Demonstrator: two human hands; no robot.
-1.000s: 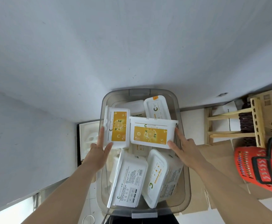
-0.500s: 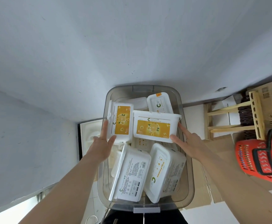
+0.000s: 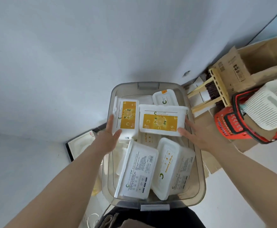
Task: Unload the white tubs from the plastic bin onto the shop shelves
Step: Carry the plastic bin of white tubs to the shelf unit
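A clear grey plastic bin (image 3: 200,163) stands below me, filled with several white tubs. Two tubs show orange labels: an upright one (image 3: 127,116) at the left and a wider one (image 3: 160,120) beside it. My left hand (image 3: 109,137) grips the left tub, thumb on its front and fingers along its outer side. My right hand (image 3: 195,135) grips the wide tub at its right end. Two more tubs (image 3: 139,170) (image 3: 172,168) lie tilted at the bin's near end, and another (image 3: 165,97) lies at the far end. No shelf is in view.
A pale wall fills the top and left. At the right, a red basket (image 3: 225,127) holds a white slatted basket (image 3: 269,106), behind a wooden rack (image 3: 218,86) and an open cardboard box (image 3: 233,66). Flattened cardboard (image 3: 208,160) lies beside the bin. A white tray (image 3: 80,145) sits at the left.
Both hands have tightened on the outer sides of the two orange-label tubs. The view has shifted, so more of the baskets and cardboard box shows at the right.
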